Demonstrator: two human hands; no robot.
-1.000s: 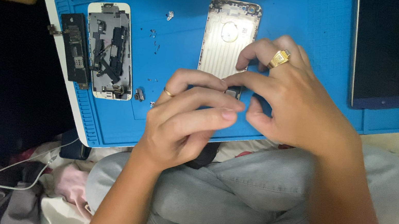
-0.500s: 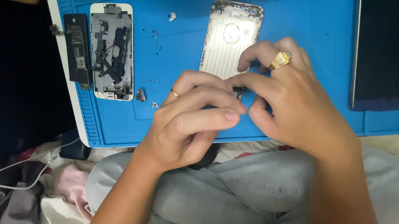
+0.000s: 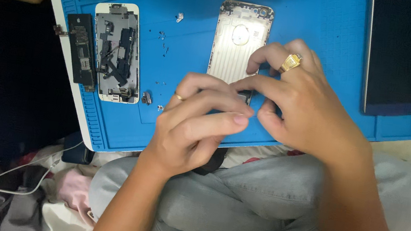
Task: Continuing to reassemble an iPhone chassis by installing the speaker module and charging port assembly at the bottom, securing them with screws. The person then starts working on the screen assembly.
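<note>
My left hand (image 3: pixel 198 125) and my right hand (image 3: pixel 298 107) meet over the near edge of a blue work mat (image 3: pixel 190 33). Their fingertips pinch a small dark part (image 3: pixel 245 98) between them, mostly hidden by the fingers. Just beyond the fingers lies a gold phone back housing (image 3: pixel 240 37), face down. My right hand wears a gold ring, my left a thin band.
An opened phone chassis (image 3: pixel 117 52) and a black circuit board (image 3: pixel 82 49) lie at the mat's left. Tiny screws (image 3: pixel 163 48) are scattered mid-mat. A dark tablet (image 3: pixel 406 52) rests at the right. Cables and cloth lie at lower left; my jeans-clad legs are below.
Both hands stay pinched together over the mat's near edge; only the fingertips shift slightly. Nothing else moved.
</note>
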